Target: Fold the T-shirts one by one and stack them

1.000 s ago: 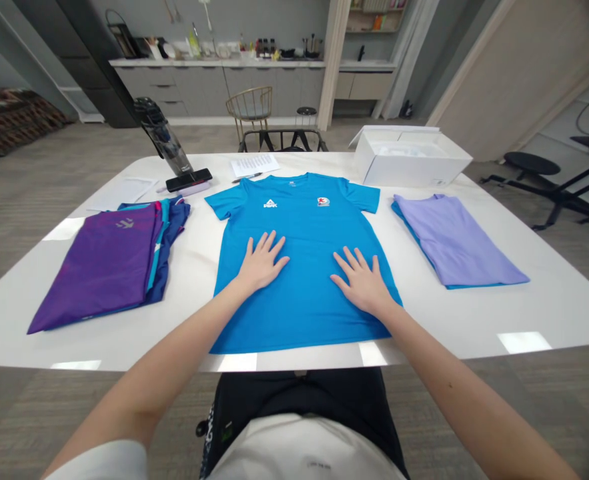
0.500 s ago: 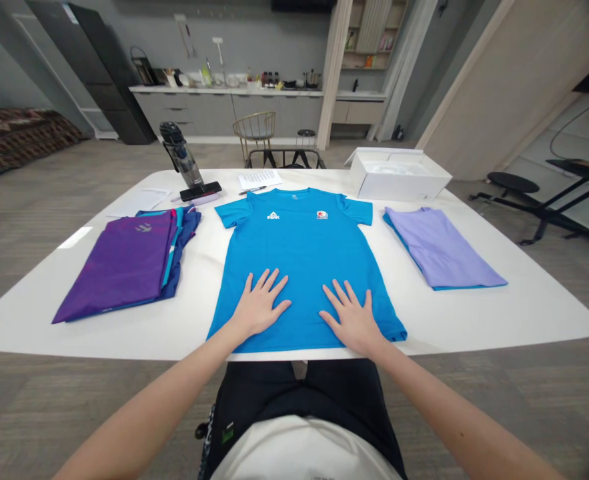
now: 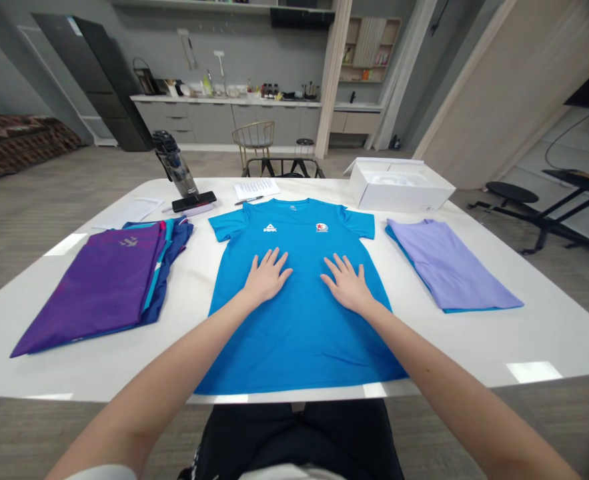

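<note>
Lying flat: a blue T-shirt (image 3: 299,340) spread face up in the middle of the white table (image 3: 549,347), sleeves out to each side, collar toward the far edge, hem just beside the near edge; the cloth looks smooth, with only faint creases.

Showing on its chest: a white logo (image 3: 270,228) on the left of the picture and a round red-and-white badge (image 3: 322,227) on the right.

Touching the shirt: the left hand (image 3: 267,277) and right hand (image 3: 347,285), both palm down on the chest area, well apart, on either side of the centre line.

Grip: both hands spread open and pressed flat, fingers apart, clamped on nothing.

Changed since the earlier frame: both hands sit higher up the shirt, away from the hem; the view has tilted up, showing more of the room and more shirt below the hands.

Left side of the table: a folded purple garment (image 3: 89,287) lying on a pile of other clothes.

Right side: a folded lilac shirt (image 3: 449,267).

Far right corner: an open white box (image 3: 399,188).

Far edge: a water bottle (image 3: 174,163), a phone (image 3: 194,201), a sheet of paper (image 3: 257,189) and a pen (image 3: 248,200).
</note>
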Demonstrator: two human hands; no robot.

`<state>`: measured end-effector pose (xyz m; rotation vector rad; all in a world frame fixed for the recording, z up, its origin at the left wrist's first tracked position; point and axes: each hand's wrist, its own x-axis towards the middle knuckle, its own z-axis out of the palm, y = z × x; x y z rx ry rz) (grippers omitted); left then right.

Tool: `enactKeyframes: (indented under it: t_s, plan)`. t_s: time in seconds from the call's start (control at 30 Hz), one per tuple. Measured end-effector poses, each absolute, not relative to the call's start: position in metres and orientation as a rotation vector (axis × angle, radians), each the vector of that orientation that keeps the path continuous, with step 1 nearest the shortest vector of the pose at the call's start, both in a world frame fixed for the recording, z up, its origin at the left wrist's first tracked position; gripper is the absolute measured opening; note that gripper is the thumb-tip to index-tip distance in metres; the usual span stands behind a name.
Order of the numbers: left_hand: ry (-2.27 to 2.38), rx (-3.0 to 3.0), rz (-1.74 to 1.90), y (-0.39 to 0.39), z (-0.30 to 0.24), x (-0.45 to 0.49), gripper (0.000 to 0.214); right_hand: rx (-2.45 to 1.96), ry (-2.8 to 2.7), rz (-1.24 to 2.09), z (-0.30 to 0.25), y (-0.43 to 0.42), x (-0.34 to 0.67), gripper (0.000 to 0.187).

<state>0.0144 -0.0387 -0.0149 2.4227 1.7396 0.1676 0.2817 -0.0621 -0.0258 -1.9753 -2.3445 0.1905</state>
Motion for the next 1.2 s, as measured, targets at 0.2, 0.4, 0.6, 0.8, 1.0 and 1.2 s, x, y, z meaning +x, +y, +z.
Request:
enactKeyframes:
  t_s: [0.2, 0.4, 0.6, 0.8, 1.0, 1.2]
  plan:
    - [1.745, 2.428, 0.181, 0.045, -0.017, 0.039, 0.065, -2.045, -2.208, 0.131, -0.024, 0.039, 0.298, 0.064]
    - [1.702, 2.510, 0.292, 0.125, -0.018, 0.066, 0.055, -2.217, -1.930, -0.008, -0.011, 0.127, 0.356, 0.052]
    - [1.478, 2.576, 0.395, 0.215, -0.022, 0.108, 0.053, -2.182, -2.064, -0.105, -0.014, 0.181, 0.399, 0.050]
    - [1.390, 2.604, 0.289, 0.256, -0.037, 0.147, 0.057, -2.243, -2.102, -0.138, -0.029, 0.186, 0.408, 0.054]
    - [1.592, 2.627, 0.278, 0.283, -0.028, 0.164, 0.049, -2.333, -2.084, -0.285, -0.025, 0.183, 0.436, 0.046]
    - [1.660, 2.587, 0.167, 0.321, -0.024, 0.183, 0.036, -2.435, -1.996, -0.391, -0.020, 0.194, 0.456, 0.046]
